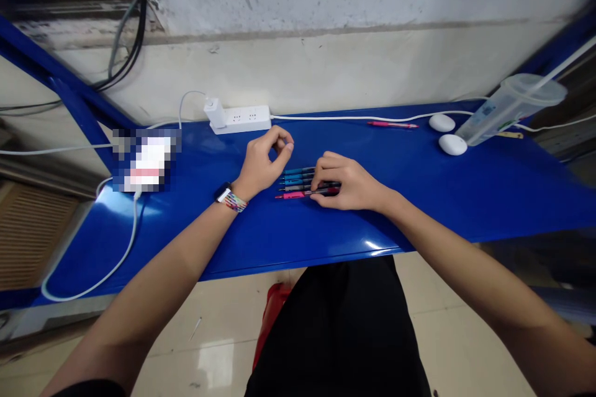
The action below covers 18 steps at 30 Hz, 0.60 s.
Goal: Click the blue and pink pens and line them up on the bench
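Note:
Several pens lie side by side on the blue table (261,242), in front of me. The nearest is a pink pen (293,195); behind it are a grey pen (292,188) and blue pens (293,176). My right hand (347,183) rests over their right ends, its thumb and fingers closed round the pink pen. My left hand (267,161), with a watch and a colourful band at the wrist, hovers just left of and behind the pens. Its fingers are curled towards the thumb, and nothing shows between them.
A white power strip (246,118) lies by the wall. Further right are a red pen (393,125), two white rounded objects (452,144) and a tilted clear container (507,108). A blurred-out device (149,164) with a white cable is on the left.

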Available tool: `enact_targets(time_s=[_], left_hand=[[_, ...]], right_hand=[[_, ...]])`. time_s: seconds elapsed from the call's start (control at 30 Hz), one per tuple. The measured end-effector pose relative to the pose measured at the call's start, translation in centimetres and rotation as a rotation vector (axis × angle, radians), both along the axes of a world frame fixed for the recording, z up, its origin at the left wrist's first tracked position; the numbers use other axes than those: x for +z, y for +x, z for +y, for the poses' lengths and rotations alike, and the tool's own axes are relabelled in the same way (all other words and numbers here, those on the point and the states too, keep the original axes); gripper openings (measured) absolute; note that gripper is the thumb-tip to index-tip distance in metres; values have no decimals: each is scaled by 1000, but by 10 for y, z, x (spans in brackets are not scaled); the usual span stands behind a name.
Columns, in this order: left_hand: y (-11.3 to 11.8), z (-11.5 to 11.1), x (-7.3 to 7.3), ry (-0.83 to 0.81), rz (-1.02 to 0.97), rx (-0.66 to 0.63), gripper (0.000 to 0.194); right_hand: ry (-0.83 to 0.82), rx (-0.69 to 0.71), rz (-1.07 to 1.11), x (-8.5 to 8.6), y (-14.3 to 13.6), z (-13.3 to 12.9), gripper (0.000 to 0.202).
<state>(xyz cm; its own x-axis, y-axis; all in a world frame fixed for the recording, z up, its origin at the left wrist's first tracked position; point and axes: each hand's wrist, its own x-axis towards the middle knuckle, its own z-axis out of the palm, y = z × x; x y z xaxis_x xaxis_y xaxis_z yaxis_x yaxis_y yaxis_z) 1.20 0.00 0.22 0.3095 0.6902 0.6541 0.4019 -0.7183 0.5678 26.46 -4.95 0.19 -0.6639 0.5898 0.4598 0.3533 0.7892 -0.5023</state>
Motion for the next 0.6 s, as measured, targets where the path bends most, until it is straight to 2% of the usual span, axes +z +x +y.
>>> enact_targets(time_s=[0.1,0.17,0.33,0.4,0.53,0.6], left_hand=[[-1,-4,5,-51,64,-122,42],[0,-6,7,-92,94,-177,47],[8,-7,4,-44,91,-85,19],[9,-5,2,-6,65,-58,13],[9,0,-1,39,1,-2,6],[8,1,-2,43,-15,10,4]], right_hand=[[25,-83,76,1,2,4,11],[-2,-186,96,0,4,7,13],[-94,-374,214,-8,6,16,20],[-202,-407,347,-9,6,21,23],[-552,-373,711,-6,8,30,31],[-651,-338,821,-4,10,32,33]])
